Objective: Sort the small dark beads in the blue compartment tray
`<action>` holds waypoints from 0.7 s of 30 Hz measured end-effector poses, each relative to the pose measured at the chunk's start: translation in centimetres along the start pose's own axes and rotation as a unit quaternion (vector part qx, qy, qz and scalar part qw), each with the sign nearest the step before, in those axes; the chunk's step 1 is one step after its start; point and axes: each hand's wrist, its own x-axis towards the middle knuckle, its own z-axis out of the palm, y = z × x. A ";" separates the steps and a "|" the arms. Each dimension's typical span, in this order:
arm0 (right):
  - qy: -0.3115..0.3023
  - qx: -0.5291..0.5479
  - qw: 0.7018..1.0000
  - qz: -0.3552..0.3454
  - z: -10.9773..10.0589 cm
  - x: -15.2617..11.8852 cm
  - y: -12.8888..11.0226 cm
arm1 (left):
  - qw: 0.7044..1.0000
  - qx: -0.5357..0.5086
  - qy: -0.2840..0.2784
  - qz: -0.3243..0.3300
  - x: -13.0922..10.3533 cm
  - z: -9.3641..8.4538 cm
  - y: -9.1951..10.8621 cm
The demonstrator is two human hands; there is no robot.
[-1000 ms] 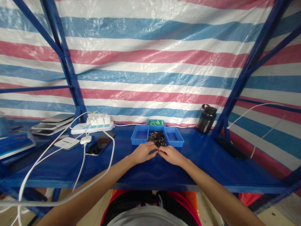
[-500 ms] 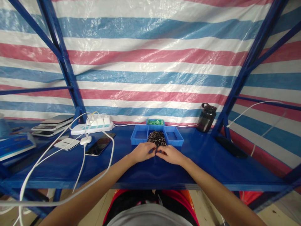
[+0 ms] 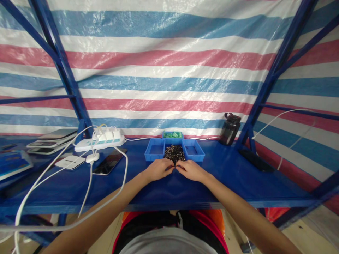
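My left hand [image 3: 160, 168] and my right hand [image 3: 191, 169] meet fingertip to fingertip at the front of a heap of small dark and brassy parts [image 3: 174, 152]. Both hands are closed in a pinch. A tiny dark piece seems to sit between the fingertips, too small to name. The heap lies between a left blue bin [image 3: 155, 149] and a right blue bin [image 3: 194, 150]; the right one has a few small dark bits in it. Behind the heap stands another blue bin with green pieces [image 3: 172, 135].
Left on the blue table [image 3: 225, 190] are a white power strip [image 3: 99, 143] with plugs, a phone [image 3: 110, 162], a white square device [image 3: 70, 162] and looping white cables [image 3: 125, 176]. On the right stand a dark bottle [image 3: 230, 129] and a black elongated case [image 3: 255, 161].
The whole view has shifted slightly. My fingertips stay together by the heap, with the fingers changed a little in pose; the bins stay in place.
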 end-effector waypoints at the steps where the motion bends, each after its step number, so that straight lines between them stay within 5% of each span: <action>1: 0.002 0.001 1.000 0.003 0.0 0.0 0.1 | 1.000 0.000 -0.002 -0.001 0.0 0.0 0.0; 21: 0.014 0.036 0.999 0.017 -0.3 0.1 0.2 | 0.998 0.062 -0.004 -0.023 -0.1 -0.3 0.2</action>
